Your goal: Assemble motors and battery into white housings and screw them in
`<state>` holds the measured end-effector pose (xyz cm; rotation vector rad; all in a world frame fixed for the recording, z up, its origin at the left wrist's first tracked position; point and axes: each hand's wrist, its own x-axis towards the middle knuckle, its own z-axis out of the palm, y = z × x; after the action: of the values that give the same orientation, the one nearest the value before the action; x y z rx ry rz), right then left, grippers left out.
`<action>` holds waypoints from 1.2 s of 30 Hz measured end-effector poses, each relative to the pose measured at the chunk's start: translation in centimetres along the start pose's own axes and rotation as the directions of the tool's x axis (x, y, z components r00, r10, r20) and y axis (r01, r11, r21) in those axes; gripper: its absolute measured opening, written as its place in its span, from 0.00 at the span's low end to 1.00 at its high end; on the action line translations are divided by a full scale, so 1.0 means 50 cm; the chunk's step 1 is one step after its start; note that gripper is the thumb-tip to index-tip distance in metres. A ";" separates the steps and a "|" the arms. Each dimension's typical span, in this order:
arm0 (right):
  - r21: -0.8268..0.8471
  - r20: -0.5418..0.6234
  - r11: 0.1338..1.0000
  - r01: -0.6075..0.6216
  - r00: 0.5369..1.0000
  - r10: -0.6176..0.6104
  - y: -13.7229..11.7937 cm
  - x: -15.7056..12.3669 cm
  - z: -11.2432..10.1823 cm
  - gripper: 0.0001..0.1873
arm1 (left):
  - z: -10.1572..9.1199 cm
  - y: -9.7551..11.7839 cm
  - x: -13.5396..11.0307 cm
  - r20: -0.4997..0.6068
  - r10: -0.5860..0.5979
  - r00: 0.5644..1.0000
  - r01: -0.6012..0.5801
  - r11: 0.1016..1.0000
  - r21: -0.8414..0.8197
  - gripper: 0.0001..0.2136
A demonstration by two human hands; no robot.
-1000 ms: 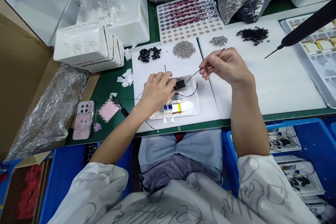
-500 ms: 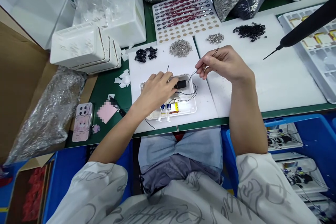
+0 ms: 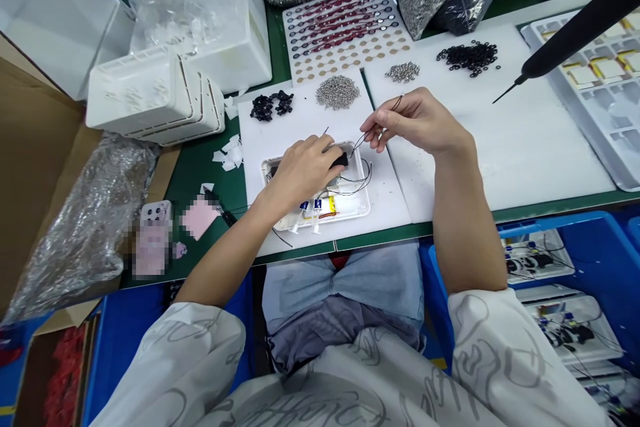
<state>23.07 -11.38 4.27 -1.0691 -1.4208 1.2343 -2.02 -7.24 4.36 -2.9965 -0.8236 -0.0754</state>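
L hand: you have it on the left side of the white plastic case [image 3: 350, 210], fingers curled down on the small black box [image 3: 341, 160], holding it to the case.
R hand [image 3: 415, 121]: up and to the right of the L hand, thumb and fingers pinched narrow on a thin black wire [image 3: 361, 140].
Step in hand: both hands work at the black box, and the wire runs from your R pinch down to it.
Next move needs: a steady pinch and a firm L hold, as the wire is thin. Can't tell from here if it's fixed to the box.
Case: right under your L hand, on a white board [image 3: 385, 200], w/ more loose black wires in it, a yellow battery [image 3: 327, 205] and two blue-topped parts [image 3: 310, 205] near your side.
Past your hands: a pile of silver screws [image 3: 337, 92], black clips [image 3: 270, 107] to the left of it, small steel screws [image 3: 403, 71] and black rubber rings [image 3: 467, 57] above the R hand.
Far right of R hand: a black-handled pointed tool [image 3: 575, 33] lies over a white tray [image 3: 575, 140].
Below R elbow: a blue bin [image 3: 550, 221] w/ white cases in it.
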 end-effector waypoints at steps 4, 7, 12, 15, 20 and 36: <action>-0.006 0.042 1.000 -0.013 0.999 0.013 0.002 0.002 0.001 0.30 | 0.007 0.005 0.007 0.010 -0.022 1.000 0.022 1.000 0.001 0.12; -0.017 0.053 1.000 -0.016 0.998 0.017 0.002 0.001 0.001 0.29 | 0.017 0.002 0.007 -0.038 -0.023 0.999 0.022 0.999 -0.026 0.13; 0.001 0.006 0.999 -0.039 0.999 0.039 -0.004 -0.001 -0.001 0.27 | 0.012 -0.025 -0.024 -0.121 0.037 0.992 -0.047 0.995 -0.083 0.16; 0.034 -0.025 0.997 -0.064 0.998 0.064 -0.006 -0.002 -0.002 0.27 | 0.002 -0.042 -0.050 -0.180 0.021 0.983 -0.035 0.997 -0.072 0.14; -0.023 -0.009 0.999 -0.045 0.999 0.044 -0.003 -0.004 -0.005 0.27 | 0.009 -0.044 -0.064 -0.168 0.030 0.985 -0.025 0.999 0.033 0.11; -0.022 -0.001 1.000 -0.020 1.000 0.020 0.000 -0.003 -0.009 0.27 | 0.033 -0.037 -0.066 -0.162 0.016 0.987 -0.012 1.000 0.026 0.13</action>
<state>23.56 -11.47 4.27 -1.1011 -1.4292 1.2345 -5.74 -7.26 2.57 -2.9236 -0.7797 -0.3016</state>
